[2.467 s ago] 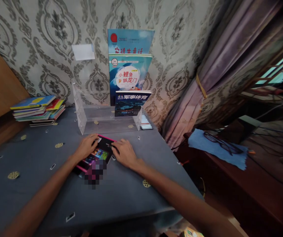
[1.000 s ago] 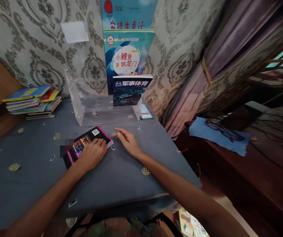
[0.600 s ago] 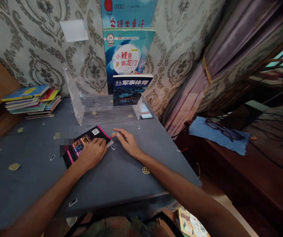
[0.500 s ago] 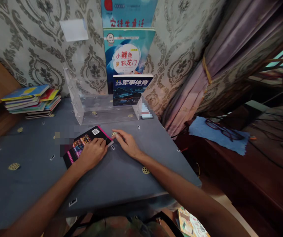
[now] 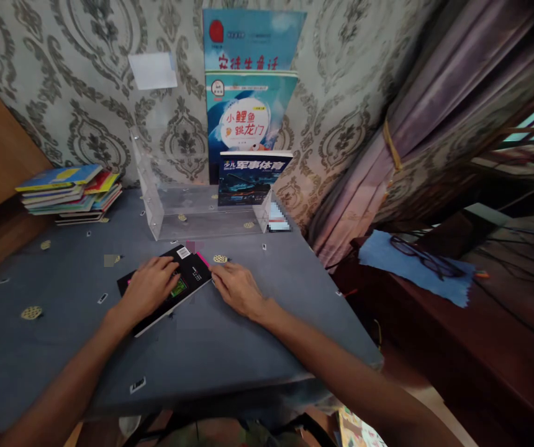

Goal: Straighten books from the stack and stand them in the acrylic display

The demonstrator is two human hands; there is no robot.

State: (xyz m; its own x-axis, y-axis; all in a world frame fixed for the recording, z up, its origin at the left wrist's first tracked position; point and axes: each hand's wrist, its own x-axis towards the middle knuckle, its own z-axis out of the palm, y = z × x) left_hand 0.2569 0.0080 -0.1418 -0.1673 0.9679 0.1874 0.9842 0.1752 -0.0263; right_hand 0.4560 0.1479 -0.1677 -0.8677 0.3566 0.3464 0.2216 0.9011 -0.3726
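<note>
A black book (image 5: 198, 273) with a white barcode, pink edging and a small green picture lies at a slant on the table. My left hand (image 5: 148, 284) rests on top of its cover, fingers laid over it, hiding much of the left half. At the book's right end, my right hand (image 5: 239, 290) has its thumb and forefinger closed together on the edge. Beyond the hands stands a clear acrylic book rack (image 5: 211, 226). A dark blue book (image 5: 248, 180) leans in its front tier, with two teal books (image 5: 253, 93) upright behind it.
A pile of thin books (image 5: 62, 192) sits at the table's back left, beside a wooden panel (image 5: 1, 143). To the right, a blue cloth (image 5: 416, 264) with eyeglasses (image 5: 428, 256) lies on a dark red surface. A purple curtain (image 5: 388, 143) hangs at the right.
My left hand has slid left over the book. My right thumb and forefinger, apart before, have closed at its right edge. A different part of the cover, with a green picture, now shows.
</note>
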